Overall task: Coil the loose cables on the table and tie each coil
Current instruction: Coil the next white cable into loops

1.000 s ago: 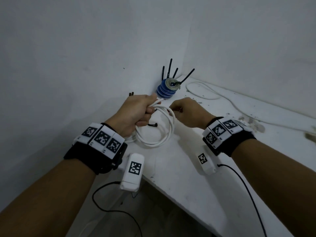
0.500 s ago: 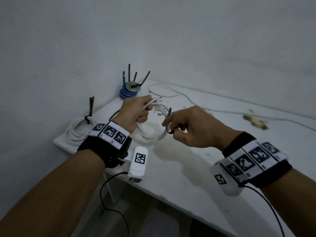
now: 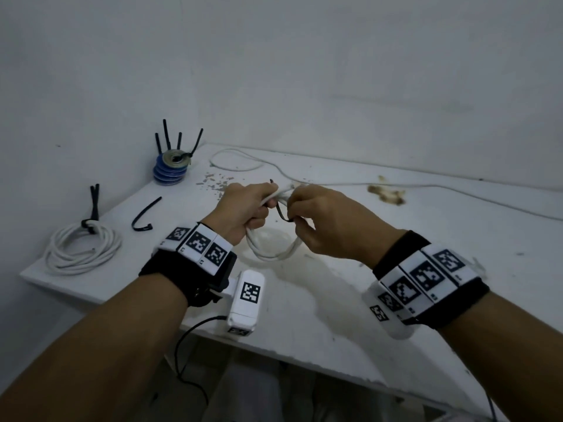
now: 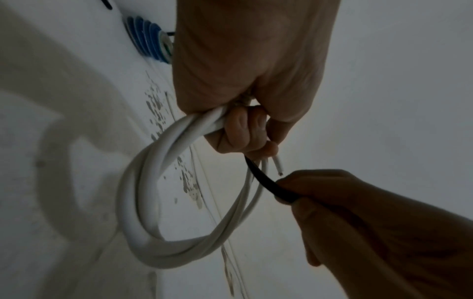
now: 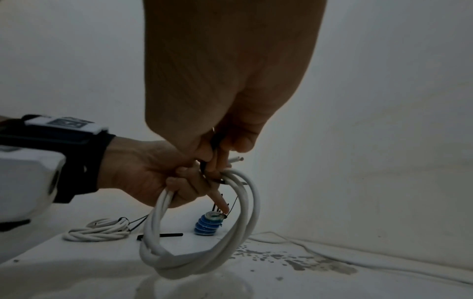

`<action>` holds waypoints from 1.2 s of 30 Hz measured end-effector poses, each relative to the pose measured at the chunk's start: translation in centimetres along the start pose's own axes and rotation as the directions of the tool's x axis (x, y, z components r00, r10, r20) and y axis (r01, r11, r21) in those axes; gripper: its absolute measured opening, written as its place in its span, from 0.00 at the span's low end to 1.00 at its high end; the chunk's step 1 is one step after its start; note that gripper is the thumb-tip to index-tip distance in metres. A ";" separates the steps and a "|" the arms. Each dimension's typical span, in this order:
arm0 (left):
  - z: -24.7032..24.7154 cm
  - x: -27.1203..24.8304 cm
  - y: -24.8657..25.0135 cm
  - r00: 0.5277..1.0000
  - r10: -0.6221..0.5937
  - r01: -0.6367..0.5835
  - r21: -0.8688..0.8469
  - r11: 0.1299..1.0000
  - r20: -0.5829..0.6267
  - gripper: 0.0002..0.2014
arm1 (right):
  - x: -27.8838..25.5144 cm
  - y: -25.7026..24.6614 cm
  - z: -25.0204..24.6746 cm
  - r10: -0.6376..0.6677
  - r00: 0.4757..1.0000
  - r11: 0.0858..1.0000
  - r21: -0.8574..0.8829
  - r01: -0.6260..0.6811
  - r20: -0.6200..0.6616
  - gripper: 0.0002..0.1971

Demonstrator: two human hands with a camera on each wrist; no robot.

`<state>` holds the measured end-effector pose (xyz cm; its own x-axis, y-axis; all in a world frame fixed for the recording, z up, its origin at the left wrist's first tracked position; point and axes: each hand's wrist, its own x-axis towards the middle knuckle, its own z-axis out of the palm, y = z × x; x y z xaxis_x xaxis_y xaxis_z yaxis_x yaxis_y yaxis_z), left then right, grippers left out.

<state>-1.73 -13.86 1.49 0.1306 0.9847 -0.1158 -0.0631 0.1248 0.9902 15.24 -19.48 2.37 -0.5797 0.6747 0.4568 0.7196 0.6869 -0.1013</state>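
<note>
So we've got the left hand (image 3: 243, 208) clenched around the top of a small white cable coil (image 3: 268, 251), a few loops of smooth round plastic-jacketed cable hanging down in a rough circle above the table (image 3: 335, 315), not resting on it. In the left wrist view the loops twist over each other at the bottom, and a cut end of the cable pokes out past the fingers (image 4: 240, 129). The right hand (image 3: 332, 226) sits just at 3 o'clock from the left one, pinching a thin black tie (image 3: 281, 214), a flat flexible strip that curves from the left fist over to the right fingertips. It touches the coil near the grip, but we can't tell whether it goes fully around the bundle.

The table is white and matte, with grey chipped flecks and a brownish smear toward 1 o'clock. Over at 9 o'clock near the edge lies a bigger finished coil (image 3: 82, 248), same white cable, cinched with a black tie whose tails stick up. Between that and our hands lies a spare black tie (image 3: 144, 216), bent like a hook. At 11 o'clock by the wall stands a ribbed blue spool stack (image 3: 170, 172) with a metallic wire roll on top and black ties poking up behind it. A loose white cable (image 3: 426, 186) runs along the back of the table toward 2 o'clock.
</note>
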 end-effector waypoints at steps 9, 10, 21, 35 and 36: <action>0.7 -0.7 0.1 1.000 0.021 -0.021 0.050 0.999 0.011 0.08 | -1.2 0.0 1.0 0.023 0.999 0.985 -0.167 -0.030 -0.047 0.08; 0.8 -0.7 0.1 0.998 0.057 -0.056 0.074 0.996 -0.017 0.08 | -1.2 -0.1 0.8 0.019 0.999 0.985 -0.172 -0.024 -0.033 0.08; 1.2 -1.2 -1.5 0.926 0.367 -0.340 0.222 0.914 -0.093 0.10 | 0.2 -1.7 -0.9 0.688 0.722 0.430 0.841 -0.328 -0.070 0.15; 1.4 -2.1 -1.6 0.793 0.605 -0.565 0.454 0.689 0.069 0.12 | 1.3 -1.3 -0.7 0.826 0.520 -0.058 0.950 -0.308 0.219 0.05; 1.4 -2.2 -1.5 0.793 0.606 -0.566 0.452 0.690 0.068 0.12 | 1.4 -1.3 -0.6 0.826 0.518 -0.061 0.947 -0.315 0.225 0.05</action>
<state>-0.51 -16.35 0.34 0.1321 0.8479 0.5134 0.3295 -0.5261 0.7840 13.71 -19.63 3.68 0.2080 0.9770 -0.0461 -0.2228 0.0014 -0.9749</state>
